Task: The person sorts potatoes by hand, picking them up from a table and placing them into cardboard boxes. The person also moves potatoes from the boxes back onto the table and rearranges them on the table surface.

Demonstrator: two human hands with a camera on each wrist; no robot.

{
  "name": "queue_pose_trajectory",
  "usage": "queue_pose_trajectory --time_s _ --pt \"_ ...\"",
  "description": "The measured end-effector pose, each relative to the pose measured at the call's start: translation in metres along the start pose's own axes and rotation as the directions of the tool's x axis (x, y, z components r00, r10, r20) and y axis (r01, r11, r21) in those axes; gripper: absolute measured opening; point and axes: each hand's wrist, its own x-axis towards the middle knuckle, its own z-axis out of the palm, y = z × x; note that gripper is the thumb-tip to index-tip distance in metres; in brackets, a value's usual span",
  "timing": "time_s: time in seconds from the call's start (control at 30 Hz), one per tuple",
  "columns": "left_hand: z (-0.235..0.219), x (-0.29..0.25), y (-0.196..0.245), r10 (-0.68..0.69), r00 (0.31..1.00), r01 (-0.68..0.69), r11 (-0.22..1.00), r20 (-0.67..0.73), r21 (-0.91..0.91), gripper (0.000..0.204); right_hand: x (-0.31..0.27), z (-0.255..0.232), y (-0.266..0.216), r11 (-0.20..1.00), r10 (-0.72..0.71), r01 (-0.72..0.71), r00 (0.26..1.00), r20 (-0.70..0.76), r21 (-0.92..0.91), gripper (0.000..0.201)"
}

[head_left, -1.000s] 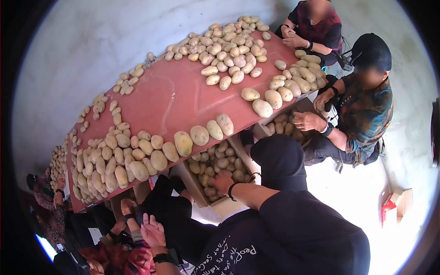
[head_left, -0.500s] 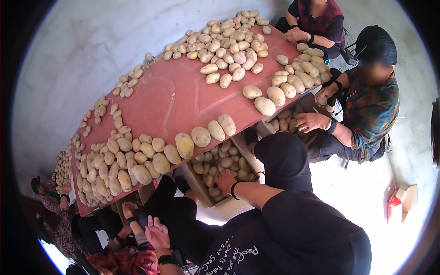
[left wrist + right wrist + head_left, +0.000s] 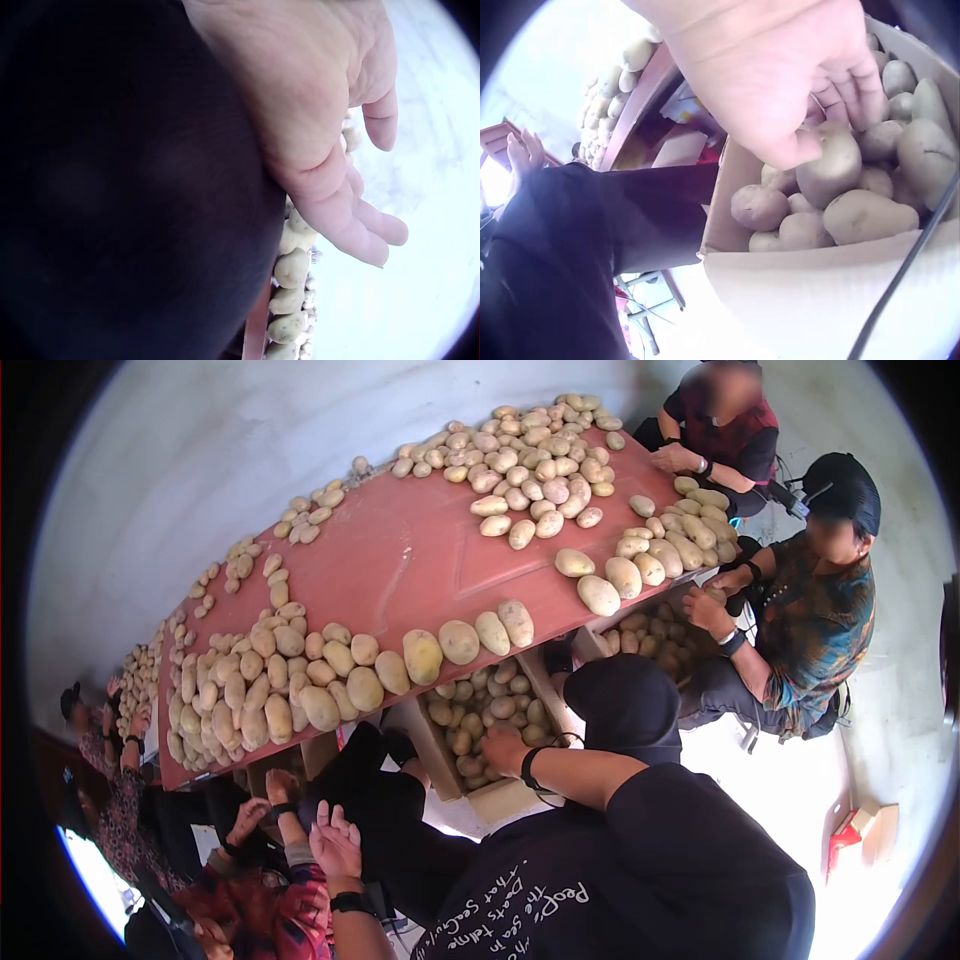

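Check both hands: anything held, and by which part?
Right hand pinches a potato in the box by its top end. Left hand holds nothing.

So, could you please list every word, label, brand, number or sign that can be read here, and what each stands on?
"PeoP": shirt, rest unclear
"The sea": shirt, rest unclear
"Deats telme": shirt, spelling uncertain
"That sea": shirt, rest too blurred to read
No text can be made out on the box under the right hand.
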Motion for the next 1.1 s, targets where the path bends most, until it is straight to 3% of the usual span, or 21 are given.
queue_pose_trajectory --time_s 0.07,0.2,0.3,0.4,0.43,0.5,0.53,0.57,0.63,0.7,0.73,0.87,0.97,1.0,1.07,1.1 --pt "0.002 0.0 -0.001 0.008 1.0 -0.008 1.0 -0.019 0.018 0.043 -0.006 -0.006 -0.006 0.994 -0.069 0.068 0.997 -0.019 -0.08 0.021" --pt "0.001 0.001 -0.003 0.013 0.999 -0.015 0.999 0.04 0.038 0.043 -0.002 -0.008 0.0 0.996 -0.084 0.084 0.995 -0.055 -0.001 0.022" --pt "0.0 -0.002 -0.001 0.033 0.999 -0.034 0.999 0.018 0.04 0.043 0.006 -0.011 0.017 0.996 -0.043 0.041 0.999 0.014 0.079 0.028" --pt "-0.01 -0.006 0.003 0.023 0.998 -0.022 1.0 0.062 -0.013 0.043 -0.004 -0.107 0.016 0.997 -0.016 -0.018 0.913 0.407 0.079 0.031" --pt "-0.012 -0.008 0.005 0.014 0.996 -0.012 1.0 0.088 -0.027 0.044 -0.008 -0.125 0.025 0.935 -0.01 -0.131 0.919 0.394 0.328 0.031" --pt "-0.013 -0.009 0.006 0.011 0.994 -0.005 0.999 0.106 -0.053 0.044 -0.023 -0.156 0.055 0.605 0.009 -0.297 0.931 0.366 0.739 0.032" --pt "-0.013 -0.009 0.006 0.008 0.994 -0.001 0.998 0.112 -0.066 0.044 -0.028 -0.168 0.068 0.368 -0.034 -0.253 0.958 0.285 0.895 0.033" --pt "-0.014 -0.008 0.006 0.005 0.992 0.004 0.997 0.124 -0.072 0.045 -0.034 -0.179 0.081 0.1 -0.051 -0.188 0.98 0.194 0.977 0.033" --pt "-0.013 -0.005 0.007 -0.001 0.989 0.014 0.997 0.149 -0.08 0.045 -0.042 -0.206 0.103 -0.303 -0.021 -0.049 0.999 0.045 0.952 0.033" --pt "-0.013 -0.003 0.007 -0.006 0.991 0.017 0.997 0.132 -0.081 0.045 -0.041 -0.227 0.114 -0.374 0.177 0.118 0.983 -0.054 0.92 0.029" --pt "-0.013 -0.003 0.006 -0.006 0.992 0.016 0.997 0.124 -0.08 0.045 -0.035 -0.226 0.123 -0.374 0.279 0.21 0.955 -0.106 0.903 0.023" --pt "-0.012 -0.001 0.003 -0.004 0.991 0.012 0.998 0.136 -0.057 0.044 0.005 -0.21 0.15 -0.287 0.575 0.226 0.818 -0.021 0.931 0.024" --pt "-0.013 -0.003 0.004 0.004 0.992 0.0 0.999 0.128 -0.035 0.044 0.024 -0.203 0.151 0.274 0.705 -0.119 0.7 -0.115 0.954 0.033" --pt "-0.013 -0.003 0.004 0.01 0.993 -0.007 1.0 0.114 -0.028 0.044 0.031 -0.199 0.157 0.408 0.693 -0.14 0.691 -0.206 0.902 0.036" --pt "-0.012 -0.006 0.005 0.022 0.996 -0.019 0.999 0.083 -0.03 0.044 0.037 -0.186 0.17 0.641 0.632 -0.199 0.684 -0.363 0.741 0.042" --pt "-0.011 -0.005 0.005 0.03 0.997 -0.027 0.999 0.069 -0.04 0.044 0.033 -0.192 0.169 0.634 0.613 -0.202 0.719 -0.327 0.746 0.044"
